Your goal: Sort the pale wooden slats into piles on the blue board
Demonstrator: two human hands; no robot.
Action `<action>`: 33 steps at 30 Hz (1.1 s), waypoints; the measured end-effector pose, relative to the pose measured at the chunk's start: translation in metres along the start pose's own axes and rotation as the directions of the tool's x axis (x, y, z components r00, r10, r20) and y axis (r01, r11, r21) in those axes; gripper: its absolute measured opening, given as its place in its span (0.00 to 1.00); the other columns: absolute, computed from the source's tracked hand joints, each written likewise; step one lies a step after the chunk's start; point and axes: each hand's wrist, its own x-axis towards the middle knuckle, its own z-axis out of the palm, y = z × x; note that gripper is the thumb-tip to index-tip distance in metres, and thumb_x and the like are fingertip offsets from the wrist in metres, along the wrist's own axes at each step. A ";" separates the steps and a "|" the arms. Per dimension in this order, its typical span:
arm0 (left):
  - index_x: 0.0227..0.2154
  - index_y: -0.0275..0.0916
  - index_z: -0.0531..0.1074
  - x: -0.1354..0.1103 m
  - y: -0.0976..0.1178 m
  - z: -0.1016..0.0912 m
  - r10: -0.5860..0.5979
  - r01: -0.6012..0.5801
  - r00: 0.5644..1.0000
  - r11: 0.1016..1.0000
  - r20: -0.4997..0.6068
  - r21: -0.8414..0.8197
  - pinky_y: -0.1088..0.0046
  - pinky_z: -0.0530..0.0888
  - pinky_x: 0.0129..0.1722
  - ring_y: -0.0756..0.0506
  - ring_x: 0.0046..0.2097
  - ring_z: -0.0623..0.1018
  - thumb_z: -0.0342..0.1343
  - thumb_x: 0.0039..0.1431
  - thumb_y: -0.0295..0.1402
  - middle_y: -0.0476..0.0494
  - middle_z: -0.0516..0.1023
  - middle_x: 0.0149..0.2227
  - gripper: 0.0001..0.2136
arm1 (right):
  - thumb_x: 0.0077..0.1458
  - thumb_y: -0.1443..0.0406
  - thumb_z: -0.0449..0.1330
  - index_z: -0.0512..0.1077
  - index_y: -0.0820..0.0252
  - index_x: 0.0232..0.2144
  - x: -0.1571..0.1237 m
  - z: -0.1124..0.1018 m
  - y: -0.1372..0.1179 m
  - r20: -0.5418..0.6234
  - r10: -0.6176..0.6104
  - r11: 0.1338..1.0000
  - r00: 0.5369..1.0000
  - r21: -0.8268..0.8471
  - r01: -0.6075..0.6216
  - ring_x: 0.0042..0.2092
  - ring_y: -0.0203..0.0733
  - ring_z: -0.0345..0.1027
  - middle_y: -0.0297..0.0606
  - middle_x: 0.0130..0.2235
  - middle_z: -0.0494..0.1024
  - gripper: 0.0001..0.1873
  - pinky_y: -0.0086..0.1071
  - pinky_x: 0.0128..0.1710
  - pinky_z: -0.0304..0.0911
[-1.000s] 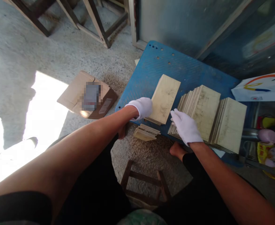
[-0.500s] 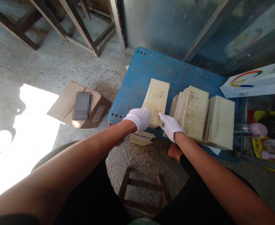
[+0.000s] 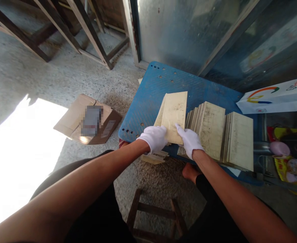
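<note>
My left hand [image 3: 154, 138], in a white glove, is closed on the lower left edge of a thin, pale wooden board [image 3: 175, 114]. The gloved right hand [image 3: 191, 140] grips the lower right edge of that same board, thumb on top; its other fingers are hidden underneath. Under the held board, another pale board [image 3: 159, 114] shows at the left, at a slightly different angle. Dark specks mark the held board's face. To the right lean two rows of similar boards, a nearer row [image 3: 213, 130] and a farther one [image 3: 241, 140]. More boards [image 3: 154, 158] sit below my left wrist.
The boards lie on a blue tabletop [image 3: 181, 79] with small holes. At left, a cardboard box [image 3: 69, 116] bears a blurred-out dark object. A white paper bag [image 3: 275, 96] stands at right, a framed glass panel [image 3: 178, 33] behind. A wooden stool [image 3: 155, 210] is between my legs.
The top board has shifted right and turned relative to the one beneath, exposing more of the lower board. Both hands have moved with it. The whole view has dropped slightly.
</note>
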 end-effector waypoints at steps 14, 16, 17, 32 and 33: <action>0.46 0.35 0.72 0.005 -0.050 -0.044 -0.132 -0.094 0.981 0.310 -0.141 -0.946 0.68 0.73 0.43 0.43 0.45 0.77 0.58 0.56 0.38 0.38 0.79 0.42 0.17 | 0.45 0.54 0.69 0.75 0.61 0.44 -0.046 -0.003 -0.014 0.362 -0.032 0.835 0.932 0.521 -0.173 0.47 0.46 0.73 0.42 0.47 0.78 0.26 0.39 0.49 0.69; 0.43 0.36 0.73 0.003 -0.054 -0.048 -0.038 -0.151 0.987 0.088 -0.155 -0.985 0.68 0.73 0.45 0.44 0.44 0.78 0.61 0.54 0.35 0.40 0.79 0.40 0.15 | 0.46 0.53 0.68 0.75 0.59 0.45 -0.056 -0.004 -0.013 0.360 -0.077 0.885 0.930 0.455 -0.103 0.49 0.46 0.72 0.40 0.48 0.78 0.26 0.38 0.51 0.68; 0.42 0.35 0.73 0.003 -0.055 -0.049 -0.001 -0.155 0.988 -0.007 -0.155 -0.988 0.68 0.73 0.45 0.44 0.43 0.78 0.62 0.53 0.33 0.40 0.80 0.39 0.14 | 0.46 0.52 0.68 0.76 0.58 0.45 -0.060 -0.004 -0.014 0.360 -0.096 0.910 0.928 0.410 -0.065 0.50 0.45 0.72 0.38 0.47 0.78 0.25 0.37 0.51 0.68; 0.42 0.34 0.75 -0.038 -0.020 -0.050 0.026 -0.034 0.999 0.176 -0.030 -0.984 0.69 0.76 0.40 0.46 0.41 0.79 0.61 0.55 0.30 0.42 0.80 0.39 0.12 | 0.42 0.47 0.67 0.73 0.60 0.44 -0.048 -0.084 -0.066 0.128 -0.253 0.965 0.959 0.109 0.240 0.35 0.41 0.74 0.39 0.39 0.79 0.31 0.35 0.34 0.70; 0.43 0.34 0.75 -0.039 -0.018 -0.048 0.030 -0.032 0.999 0.201 -0.026 -0.979 0.70 0.76 0.40 0.46 0.41 0.79 0.61 0.55 0.31 0.42 0.80 0.40 0.12 | 0.42 0.47 0.67 0.74 0.60 0.41 -0.050 -0.089 -0.068 0.150 -0.260 0.965 0.954 0.068 0.253 0.30 0.39 0.72 0.37 0.34 0.78 0.28 0.32 0.28 0.68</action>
